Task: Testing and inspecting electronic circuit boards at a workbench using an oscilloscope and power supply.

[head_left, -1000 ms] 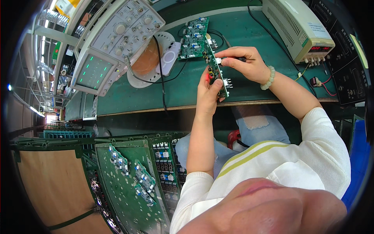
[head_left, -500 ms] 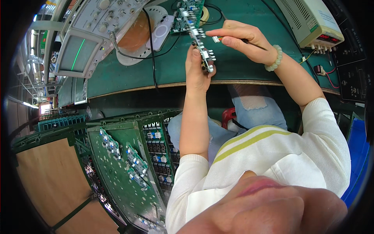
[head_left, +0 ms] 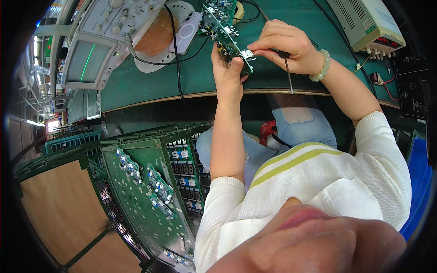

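My left hand (head_left: 227, 75) grips a green circuit board (head_left: 236, 48) by its lower end, thumb on one side. The board is tilted on edge above the bench, its components and pins standing out to both sides. My right hand (head_left: 293, 48) is closed, its thumb and forefinger pinching a white wire connector (head_left: 247, 53) against the board's right side. Whether the connector is seated there, I cannot tell. Tucked in the same hand is a thin screwdriver-like tool (head_left: 289, 75), its metal shaft pointing down toward the bench edge.
Behind the held board lies another green board (head_left: 223, 7), near a tape roll (head_left: 238, 13). An oscilloscope (head_left: 88, 61) stands left, beside a phone (head_left: 187, 34); a power supply (head_left: 364, 27) stands right. Below left, a green rack panel (head_left: 141, 200) carries several boards. Black cables (head_left: 176, 59) cross the bench.
My right hand has moved the connector left onto the board. The tool in that hand has swung to point downward. My left hand has turned the board, showing more of its face.
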### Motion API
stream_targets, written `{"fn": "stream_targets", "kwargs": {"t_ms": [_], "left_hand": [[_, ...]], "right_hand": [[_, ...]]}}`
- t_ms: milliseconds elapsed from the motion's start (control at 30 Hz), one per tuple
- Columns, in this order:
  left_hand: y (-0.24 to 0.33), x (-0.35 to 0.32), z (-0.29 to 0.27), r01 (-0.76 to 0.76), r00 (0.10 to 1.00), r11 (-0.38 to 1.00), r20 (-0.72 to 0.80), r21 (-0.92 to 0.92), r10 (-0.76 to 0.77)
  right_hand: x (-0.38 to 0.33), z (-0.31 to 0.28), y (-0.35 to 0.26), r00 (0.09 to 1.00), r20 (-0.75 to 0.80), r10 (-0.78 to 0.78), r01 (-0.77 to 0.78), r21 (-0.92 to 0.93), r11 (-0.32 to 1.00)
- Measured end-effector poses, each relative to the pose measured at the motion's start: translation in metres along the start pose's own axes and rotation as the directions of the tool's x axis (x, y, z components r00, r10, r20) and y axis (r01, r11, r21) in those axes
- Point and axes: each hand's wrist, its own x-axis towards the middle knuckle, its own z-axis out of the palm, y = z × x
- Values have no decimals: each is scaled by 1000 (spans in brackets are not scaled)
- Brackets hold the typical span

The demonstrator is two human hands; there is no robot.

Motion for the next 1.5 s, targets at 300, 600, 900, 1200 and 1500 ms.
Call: {"fn": "stream_targets", "kwargs": {"t_ms": [300, 600, 900, 1200, 1500], "left_hand": [[1, 1, -2, -12, 1000, 997, -25, 80, 14], [9, -4, -1, 34, 999, 994, 2, 106, -34], [21, -3, 4, -61, 998, 984, 37, 167, 56], [15, -1, 3, -278, 960, 940, 27, 198, 278], [22, -2, 9, -150, 987, 976, 79, 158, 138]], "right_hand": [[1, 0, 0, 996, -31, -86, 82, -102, 991], [1, 0, 0, 984, -9, -179, 176, -124, 977], [-3, 5, 2, 981, -9, -192, 189, -134, 973], [-2, -5, 16, 998, 49, -47, 53, -130, 990], [-20, -5, 41, 944, 118, 309, -285, -183, 941]]}}
